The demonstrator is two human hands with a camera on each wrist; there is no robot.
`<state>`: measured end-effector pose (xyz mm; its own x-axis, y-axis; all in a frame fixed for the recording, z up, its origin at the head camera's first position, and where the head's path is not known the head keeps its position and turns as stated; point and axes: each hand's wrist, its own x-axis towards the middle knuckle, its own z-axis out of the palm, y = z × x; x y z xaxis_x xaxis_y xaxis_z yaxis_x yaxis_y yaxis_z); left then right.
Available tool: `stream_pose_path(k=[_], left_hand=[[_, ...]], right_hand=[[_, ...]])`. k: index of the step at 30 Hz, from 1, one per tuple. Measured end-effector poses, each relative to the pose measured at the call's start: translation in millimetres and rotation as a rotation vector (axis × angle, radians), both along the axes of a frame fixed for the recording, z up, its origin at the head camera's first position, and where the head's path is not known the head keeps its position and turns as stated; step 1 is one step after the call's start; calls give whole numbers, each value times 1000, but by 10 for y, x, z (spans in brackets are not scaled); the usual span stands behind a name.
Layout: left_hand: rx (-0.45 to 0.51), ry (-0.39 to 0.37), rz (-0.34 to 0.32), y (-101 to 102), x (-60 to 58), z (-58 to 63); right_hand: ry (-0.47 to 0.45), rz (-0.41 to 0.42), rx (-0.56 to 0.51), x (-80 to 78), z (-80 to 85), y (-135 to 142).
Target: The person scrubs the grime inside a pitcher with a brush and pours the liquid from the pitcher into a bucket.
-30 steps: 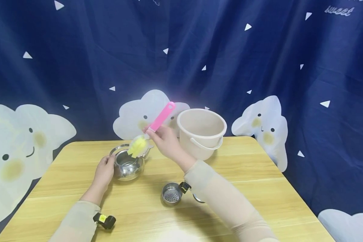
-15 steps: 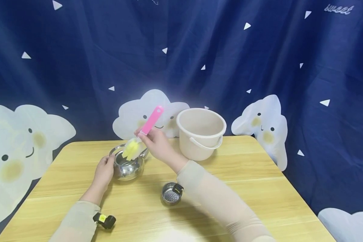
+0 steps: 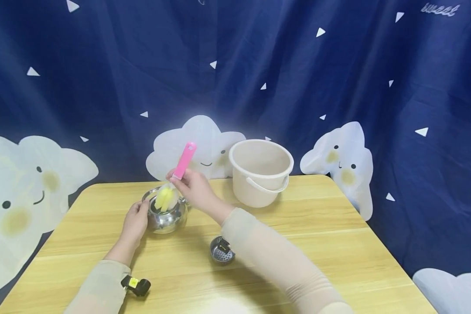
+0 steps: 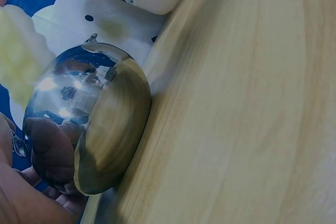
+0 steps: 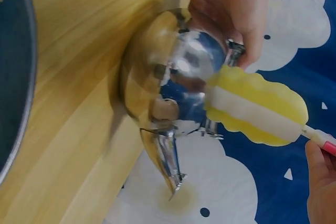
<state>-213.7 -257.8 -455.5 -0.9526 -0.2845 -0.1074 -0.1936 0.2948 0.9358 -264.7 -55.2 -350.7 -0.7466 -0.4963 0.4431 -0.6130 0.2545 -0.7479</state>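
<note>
A shiny steel teapot (image 3: 167,222) stands lidless toward the table's left, its spout (image 5: 169,162) showing in the right wrist view. My left hand (image 3: 136,219) grips its left side, thumb up by the rim near the handle mount. In the left wrist view, fingers curl against the polished belly (image 4: 113,124). My right hand (image 3: 196,189) pinches a sponge bottle brush by the neck of its pink handle (image 3: 185,160), handle end up. Its yellow and white sponge head (image 5: 257,106) points down at the teapot's opening, the tip right at the mouth.
A steel strainer cup (image 3: 221,254) with a perforated base sits nearer me, partly covered by the right wrist camera. A beige bucket (image 3: 259,194) with its handle down stands at the back right. A blue cloud-print curtain (image 3: 282,56) hangs behind the wooden table (image 3: 298,235).
My right hand has moved left and down with the brush, bringing the sponge head from above the teapot to its opening. The brush stands more upright. My left hand and the teapot stay put.
</note>
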Motion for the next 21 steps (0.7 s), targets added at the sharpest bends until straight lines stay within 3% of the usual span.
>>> stream_pose_path(k=[21], left_hand=[[15,-14,-16,-7,-7,4]], right_hand=[[19,14,86,-65,-103,-123]])
